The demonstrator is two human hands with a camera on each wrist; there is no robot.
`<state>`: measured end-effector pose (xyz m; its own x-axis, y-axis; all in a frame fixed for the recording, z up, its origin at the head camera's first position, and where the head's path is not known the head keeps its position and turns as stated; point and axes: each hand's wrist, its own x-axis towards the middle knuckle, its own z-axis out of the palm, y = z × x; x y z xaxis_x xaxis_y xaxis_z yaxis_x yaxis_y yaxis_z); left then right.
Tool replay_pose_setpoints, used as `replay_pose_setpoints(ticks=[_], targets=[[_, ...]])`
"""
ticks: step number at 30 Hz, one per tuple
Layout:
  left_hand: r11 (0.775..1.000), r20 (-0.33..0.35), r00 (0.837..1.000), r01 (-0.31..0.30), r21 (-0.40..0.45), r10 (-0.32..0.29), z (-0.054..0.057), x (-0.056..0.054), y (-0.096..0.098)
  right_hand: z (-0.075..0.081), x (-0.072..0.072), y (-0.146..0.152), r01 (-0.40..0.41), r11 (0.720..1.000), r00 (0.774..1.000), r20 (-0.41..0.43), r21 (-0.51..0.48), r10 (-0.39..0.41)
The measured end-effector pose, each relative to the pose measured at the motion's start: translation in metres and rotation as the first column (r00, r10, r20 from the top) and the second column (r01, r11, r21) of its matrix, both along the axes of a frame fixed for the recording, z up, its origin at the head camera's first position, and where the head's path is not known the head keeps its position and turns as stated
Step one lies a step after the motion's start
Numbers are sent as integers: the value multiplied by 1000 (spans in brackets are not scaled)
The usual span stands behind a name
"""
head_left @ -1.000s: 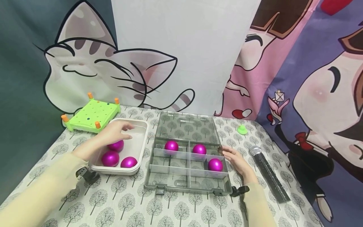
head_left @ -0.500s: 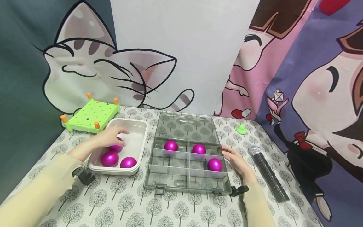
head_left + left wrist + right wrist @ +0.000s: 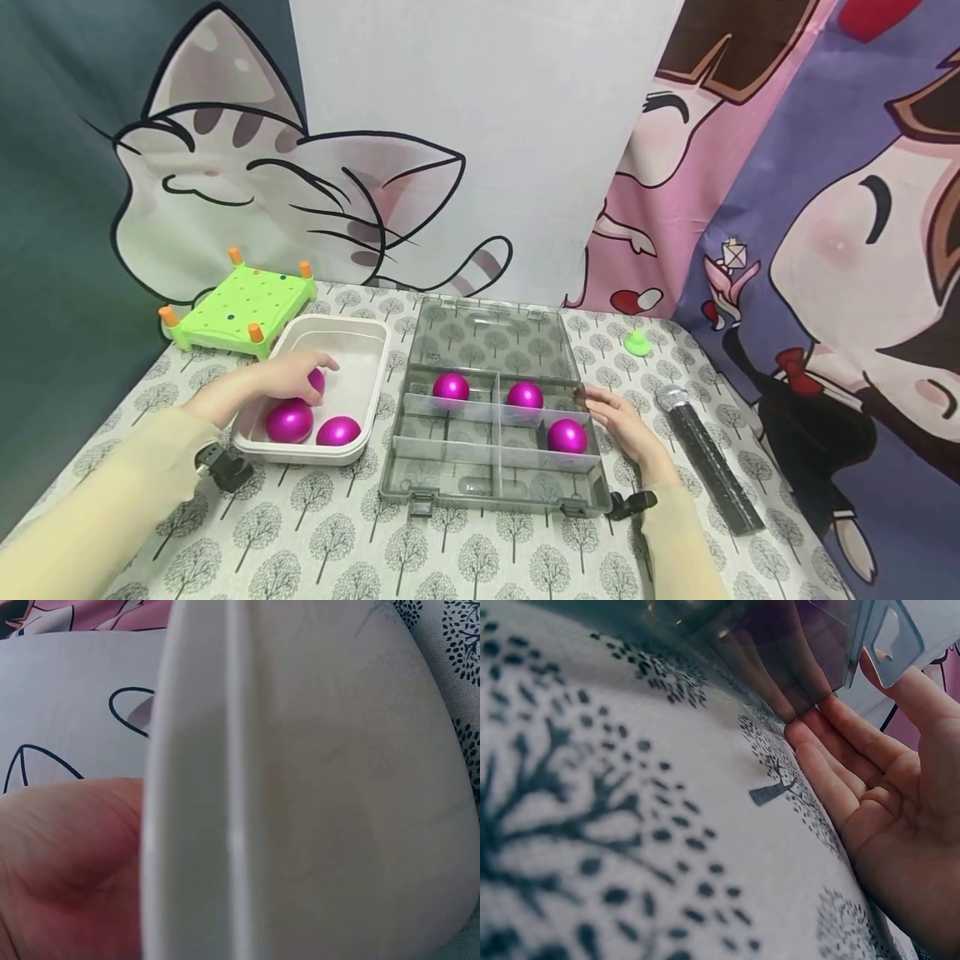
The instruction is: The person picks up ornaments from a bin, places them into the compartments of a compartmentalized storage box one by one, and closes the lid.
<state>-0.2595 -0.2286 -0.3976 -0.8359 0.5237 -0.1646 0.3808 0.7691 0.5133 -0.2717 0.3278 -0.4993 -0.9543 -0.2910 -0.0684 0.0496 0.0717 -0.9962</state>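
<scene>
Now, left hand (image 3: pixel 291 375) grasping magenta ball (image 3: pixel 317 382) — between curled fingers, right hand (image 3: pixel 624 425) touching gray box (image 3: pixel 495 501) — fingers extended.

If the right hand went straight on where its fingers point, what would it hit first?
Most likely the right side of the gray divided box: the right hand lies against it or very near, though exact contact is hard to tell.

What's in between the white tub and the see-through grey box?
Just a bare strip of the tree-patterned tablecloth lies between the white tub and the grey box. The head view shows it.
</scene>
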Motion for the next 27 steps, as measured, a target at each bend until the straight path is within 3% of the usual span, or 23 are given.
replay_pose_setpoints(ticks=[11,19,27], targets=[[997,54,998,29,-70,-25,-9,-3,1,-3,-2,2,7,1000,1000,-9,17,-7],[995,93,993,-70,-76,76,-6,1,3,-4,-3,3,15,1000,1000,7,11,-15],[986,31,991,-126,-111,130,-6,0,5,-4,-3,3,2,1000,1000,1,-5,-2]])
